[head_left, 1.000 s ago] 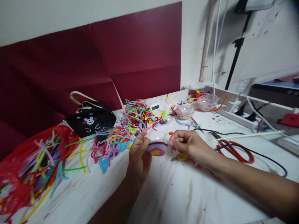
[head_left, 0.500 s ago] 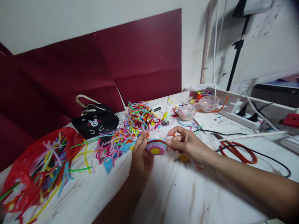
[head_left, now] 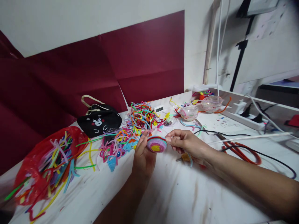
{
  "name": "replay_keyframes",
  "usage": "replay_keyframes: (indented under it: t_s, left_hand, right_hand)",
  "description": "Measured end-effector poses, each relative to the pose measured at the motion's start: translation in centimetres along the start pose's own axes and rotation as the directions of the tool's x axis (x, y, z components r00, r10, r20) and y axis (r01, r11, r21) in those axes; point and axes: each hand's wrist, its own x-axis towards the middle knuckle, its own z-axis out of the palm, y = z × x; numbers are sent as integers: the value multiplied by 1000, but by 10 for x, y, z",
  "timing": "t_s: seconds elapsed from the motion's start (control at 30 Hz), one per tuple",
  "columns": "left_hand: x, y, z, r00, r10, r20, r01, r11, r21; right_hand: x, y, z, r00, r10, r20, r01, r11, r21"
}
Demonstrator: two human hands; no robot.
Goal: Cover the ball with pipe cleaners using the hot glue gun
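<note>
A clear round plastic ball is held up over the table, its near side covered by rings of pipe cleaner: yellow in the middle, then pink and purple, with teal and dark red outermost. My left hand is closed around its left side and underside. On the right edge, my right hand pinches the dark red pipe cleaner against the ball between thumb and forefinger. Its other fingers are curled in. The strand's tip is hidden by the fingertips.
A heap of loose pipe cleaners lies behind the hands. To the left are a red plastic bag of more pipe cleaners and a black pouch. Clear bowls, a power strip and cables are at right.
The ball has tilted so more of its ringed face shows. My right fingers have drawn closer together at its right edge. The whole view has shifted slightly.
</note>
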Motion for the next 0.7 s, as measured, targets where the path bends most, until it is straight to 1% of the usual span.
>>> replay_keyframes:
  t_s: [0.13, 0.23, 0.5, 0.57, 0.7]
  left_hand:
    - [2, 0, -1, 999, 33, -11, -33, 999, 0]
    - [4, 2, -3, 999, 37, -8, -37, 999, 16]
    - [2, 2, -3, 999, 21, -41, -23, 998, -53]
    - [1, 1, -2, 999, 22, -38, -24, 998, -59]
    - [-1, -2, -1, 1000, 14, 2, -14, 998, -59]
  right_hand:
    - [3, 1, -1, 999, -38, 1, 38, 998, -59]
    - [5, 3, 1, 999, -50, 3, 50, 996, -72]
    - [7, 8, 9, 996, -78, -35, 79, 997, 24]
    - [6, 7, 8, 998, -62, 2, 61, 996, 68]
    - [5, 8, 3, 990, -47, 136, 25, 988, 155]
